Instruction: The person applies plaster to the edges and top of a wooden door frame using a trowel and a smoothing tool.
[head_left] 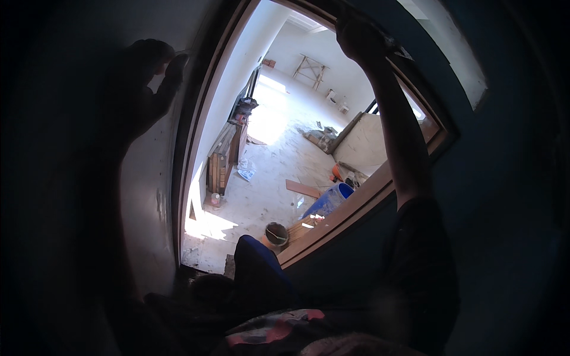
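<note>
My left hand [155,74] is raised in deep shadow beside the pale wall, close to the dark edge of a wooden frame [205,89]. A gap shows between its thumb and fingers, and I see nothing held. Up at the top right of the frame, my right hand [358,38] is closed, with the arm stretched across the opening. Something pale and thin shows just beside that hand, too dark to name. Whatever lies inside its fingers is hidden. My bent knee [255,255], in dark blue cloth, reaches the lower part of the opening.
Beyond the opening lies a dusty, sunlit floor [267,160]. A blue barrel [329,200], a bucket [276,233] and a reddish-brown board [303,188] are near the sill. Stacked wood [218,172] leans at the left wall. A trestle [310,71] stands at the back.
</note>
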Demonstrator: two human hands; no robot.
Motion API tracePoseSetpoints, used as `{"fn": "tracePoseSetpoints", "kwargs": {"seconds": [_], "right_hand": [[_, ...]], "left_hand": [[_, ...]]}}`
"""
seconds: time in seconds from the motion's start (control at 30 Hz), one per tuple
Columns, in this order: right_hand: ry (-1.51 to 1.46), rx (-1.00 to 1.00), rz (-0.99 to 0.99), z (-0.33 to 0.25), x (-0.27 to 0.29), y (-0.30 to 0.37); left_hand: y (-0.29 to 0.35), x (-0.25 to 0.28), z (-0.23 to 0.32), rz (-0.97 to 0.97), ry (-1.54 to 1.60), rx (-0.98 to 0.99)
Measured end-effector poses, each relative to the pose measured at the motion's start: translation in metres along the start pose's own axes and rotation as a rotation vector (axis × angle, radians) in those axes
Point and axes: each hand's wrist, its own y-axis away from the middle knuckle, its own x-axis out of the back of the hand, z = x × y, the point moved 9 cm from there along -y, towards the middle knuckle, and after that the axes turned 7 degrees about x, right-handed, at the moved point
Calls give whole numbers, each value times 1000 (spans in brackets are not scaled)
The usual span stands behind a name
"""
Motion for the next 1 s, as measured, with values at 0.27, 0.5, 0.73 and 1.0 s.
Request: {"fn": "tracePoseSetpoints", "kwargs": {"seconds": [0.27,0.5,0.73,1.0], "right_hand": [[-990,-394,280,33,-80,110],[-1031,-478,91,30,-111,182],[-1041,-421,283,25,-64,76],[-1052,-330,114,21,-114,125]], "left_hand": [[-9,16,6,-109,-128,13],[-5,-6,8,-86,-71,18],[-3,-1,5,-154,-129,16],[-1,-2,7,-213,-256,25]]}}
